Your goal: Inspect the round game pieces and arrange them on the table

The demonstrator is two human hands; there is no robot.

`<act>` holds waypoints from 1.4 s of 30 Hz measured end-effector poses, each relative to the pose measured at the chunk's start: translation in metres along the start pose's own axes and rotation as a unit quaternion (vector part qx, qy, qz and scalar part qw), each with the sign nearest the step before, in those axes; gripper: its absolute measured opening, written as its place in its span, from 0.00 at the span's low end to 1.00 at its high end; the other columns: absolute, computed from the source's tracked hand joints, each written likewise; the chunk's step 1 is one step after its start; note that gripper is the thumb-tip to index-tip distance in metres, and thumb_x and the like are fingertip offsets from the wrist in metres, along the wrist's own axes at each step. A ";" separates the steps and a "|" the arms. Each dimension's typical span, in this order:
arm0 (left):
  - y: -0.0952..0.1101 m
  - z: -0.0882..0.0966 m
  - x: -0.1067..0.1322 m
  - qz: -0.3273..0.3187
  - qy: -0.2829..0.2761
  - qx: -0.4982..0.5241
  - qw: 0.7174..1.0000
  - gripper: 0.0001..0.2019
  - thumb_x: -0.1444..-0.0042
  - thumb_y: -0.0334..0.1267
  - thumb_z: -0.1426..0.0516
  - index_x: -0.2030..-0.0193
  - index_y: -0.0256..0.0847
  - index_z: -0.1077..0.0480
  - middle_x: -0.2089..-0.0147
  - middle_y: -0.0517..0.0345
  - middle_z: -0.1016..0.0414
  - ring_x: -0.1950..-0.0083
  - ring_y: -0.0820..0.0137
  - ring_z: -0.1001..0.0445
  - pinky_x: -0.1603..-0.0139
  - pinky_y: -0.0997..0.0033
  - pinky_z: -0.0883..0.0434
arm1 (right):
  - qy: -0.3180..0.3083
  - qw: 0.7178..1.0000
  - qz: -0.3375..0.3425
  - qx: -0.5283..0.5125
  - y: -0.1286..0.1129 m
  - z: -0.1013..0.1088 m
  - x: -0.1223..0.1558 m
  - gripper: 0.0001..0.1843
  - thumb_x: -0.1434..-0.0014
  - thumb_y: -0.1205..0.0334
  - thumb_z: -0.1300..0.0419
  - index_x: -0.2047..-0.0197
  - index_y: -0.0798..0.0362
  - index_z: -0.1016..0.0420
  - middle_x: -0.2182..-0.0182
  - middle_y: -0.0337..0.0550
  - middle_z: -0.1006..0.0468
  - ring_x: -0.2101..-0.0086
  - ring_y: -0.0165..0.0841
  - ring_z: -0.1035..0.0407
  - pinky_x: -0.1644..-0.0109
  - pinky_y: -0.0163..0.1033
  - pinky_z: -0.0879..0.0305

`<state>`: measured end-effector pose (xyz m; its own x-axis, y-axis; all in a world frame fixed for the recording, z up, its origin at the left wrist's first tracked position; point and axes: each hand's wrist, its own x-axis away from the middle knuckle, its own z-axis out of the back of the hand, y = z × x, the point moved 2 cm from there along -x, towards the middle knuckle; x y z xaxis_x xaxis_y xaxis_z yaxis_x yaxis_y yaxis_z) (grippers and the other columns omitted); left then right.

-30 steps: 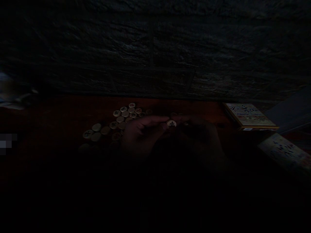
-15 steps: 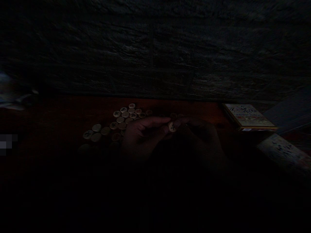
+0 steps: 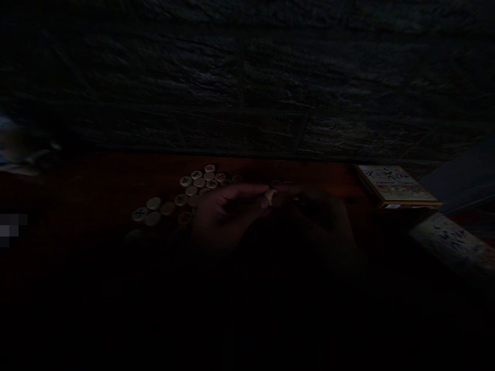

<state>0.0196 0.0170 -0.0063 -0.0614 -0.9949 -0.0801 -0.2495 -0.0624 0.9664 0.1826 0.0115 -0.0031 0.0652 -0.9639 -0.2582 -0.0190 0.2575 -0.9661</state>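
Note:
The scene is very dark. My left hand (image 3: 222, 214) pinches a round wooden Chinese chess piece (image 3: 270, 196) between thumb and forefinger. From the other side, the fingers of my right hand (image 3: 319, 214) close on the same piece and cover much of its face. Several pale chess pieces (image 3: 199, 182) with black or red characters lie flat to the left, some partly hidden behind my left hand. A separate piece (image 3: 153, 203) is among a small group further left. Dim pieces (image 3: 276, 183) also show behind my fingertips.
The reddish-brown wooden tabletop (image 3: 116, 180) meets a dark stone-textured wall (image 3: 240, 93) at the back. A box (image 3: 396, 184) with printed characters rests at the right, with a printed light-coloured panel (image 3: 450, 237) below it. A blurred object (image 3: 27, 149) stands at the far left.
The held piece has turned and slipped behind the right fingertips, so its black character no longer shows fully. Both hands stay nearly in place.

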 end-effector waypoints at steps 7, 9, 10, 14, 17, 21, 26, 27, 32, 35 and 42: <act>0.008 -0.001 0.002 -0.019 -0.001 -0.056 0.998 0.10 0.45 0.41 0.30 0.58 0.41 0.18 0.54 0.51 0.13 0.53 0.61 0.15 0.49 0.64 0.20 | -0.023 0.998 0.037 0.037 0.001 0.001 -0.001 0.13 0.42 0.66 0.28 0.54 0.44 0.16 0.53 0.40 0.14 0.53 0.38 0.19 0.45 0.46 0.22; 0.009 -0.001 0.003 -0.022 -0.003 -0.065 0.998 0.09 0.45 0.40 0.30 0.59 0.41 0.19 0.54 0.52 0.13 0.52 0.61 0.15 0.49 0.64 0.21 | -0.021 0.998 0.048 0.035 0.001 0.001 -0.002 0.14 0.44 0.68 0.28 0.55 0.44 0.16 0.55 0.40 0.14 0.54 0.38 0.19 0.47 0.46 0.22; 0.009 -0.002 0.003 -0.022 -0.001 -0.069 0.997 0.09 0.45 0.39 0.30 0.59 0.41 0.19 0.55 0.52 0.13 0.52 0.61 0.15 0.49 0.65 0.21 | -0.020 0.998 0.053 0.033 0.001 0.001 -0.002 0.14 0.45 0.68 0.27 0.56 0.44 0.16 0.55 0.40 0.14 0.54 0.38 0.19 0.48 0.46 0.21; 0.011 -0.002 0.004 -0.020 0.001 -0.076 0.997 0.08 0.45 0.39 0.30 0.59 0.42 0.19 0.56 0.54 0.13 0.53 0.62 0.15 0.50 0.66 0.22 | -0.025 0.997 0.069 0.040 -0.001 -0.001 -0.002 0.12 0.44 0.68 0.28 0.57 0.46 0.16 0.57 0.40 0.14 0.57 0.36 0.19 0.50 0.44 0.22; 0.012 -0.001 0.002 -0.012 -0.002 -0.065 0.998 0.09 0.46 0.40 0.29 0.60 0.42 0.20 0.59 0.55 0.13 0.56 0.63 0.15 0.53 0.67 0.22 | -0.024 0.996 0.068 0.047 -0.003 -0.001 0.000 0.13 0.44 0.69 0.28 0.56 0.46 0.17 0.56 0.40 0.14 0.56 0.35 0.19 0.49 0.43 0.22; 0.011 -0.002 0.000 0.032 -0.004 -0.023 0.999 0.10 0.48 0.42 0.28 0.63 0.41 0.20 0.63 0.55 0.13 0.62 0.64 0.15 0.59 0.68 0.21 | -0.013 0.995 0.075 0.066 -0.004 0.000 0.001 0.15 0.45 0.68 0.27 0.54 0.45 0.17 0.54 0.41 0.15 0.53 0.37 0.20 0.47 0.44 0.22; 0.009 -0.003 0.002 0.040 -0.031 -0.012 0.999 0.11 0.48 0.45 0.28 0.62 0.42 0.17 0.60 0.54 0.13 0.57 0.62 0.15 0.55 0.68 0.21 | -0.019 0.993 0.080 0.088 -0.002 0.001 0.002 0.17 0.44 0.66 0.27 0.51 0.44 0.17 0.52 0.42 0.15 0.53 0.37 0.20 0.49 0.44 0.22; 0.009 -0.002 0.002 0.043 -0.032 -0.015 0.998 0.11 0.48 0.45 0.28 0.61 0.42 0.17 0.59 0.53 0.13 0.56 0.61 0.15 0.54 0.68 0.21 | -0.020 0.993 0.080 0.085 -0.002 0.001 0.002 0.17 0.44 0.66 0.27 0.51 0.44 0.17 0.52 0.42 0.15 0.53 0.37 0.20 0.48 0.45 0.22; 0.010 -0.002 0.002 0.040 -0.026 -0.023 0.999 0.11 0.48 0.44 0.28 0.61 0.43 0.17 0.59 0.54 0.13 0.58 0.62 0.15 0.56 0.68 0.21 | -0.019 0.995 0.066 0.077 -0.002 0.000 0.001 0.19 0.46 0.66 0.26 0.51 0.42 0.16 0.53 0.40 0.15 0.53 0.38 0.20 0.47 0.47 0.22; 0.011 -0.002 0.002 0.032 -0.023 -0.028 0.999 0.12 0.50 0.45 0.27 0.62 0.42 0.17 0.60 0.54 0.13 0.59 0.62 0.15 0.56 0.67 0.21 | -0.019 0.995 0.064 0.074 -0.003 0.000 0.001 0.18 0.45 0.66 0.26 0.52 0.42 0.16 0.53 0.40 0.14 0.54 0.38 0.19 0.48 0.46 0.21; 0.007 -0.003 0.001 0.046 -0.051 -0.002 0.998 0.09 0.43 0.45 0.31 0.60 0.43 0.17 0.59 0.54 0.13 0.56 0.62 0.15 0.52 0.66 0.21 | -0.018 0.994 0.075 0.075 -0.003 0.001 0.002 0.18 0.44 0.68 0.27 0.51 0.42 0.15 0.51 0.41 0.16 0.53 0.36 0.20 0.49 0.43 0.21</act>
<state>0.0204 0.0149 0.0013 -0.1819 -0.9832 -0.0156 -0.2351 0.0280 0.9716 0.1837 0.0083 -0.0005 0.1092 -0.9115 -0.3965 0.1175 0.4079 -0.9054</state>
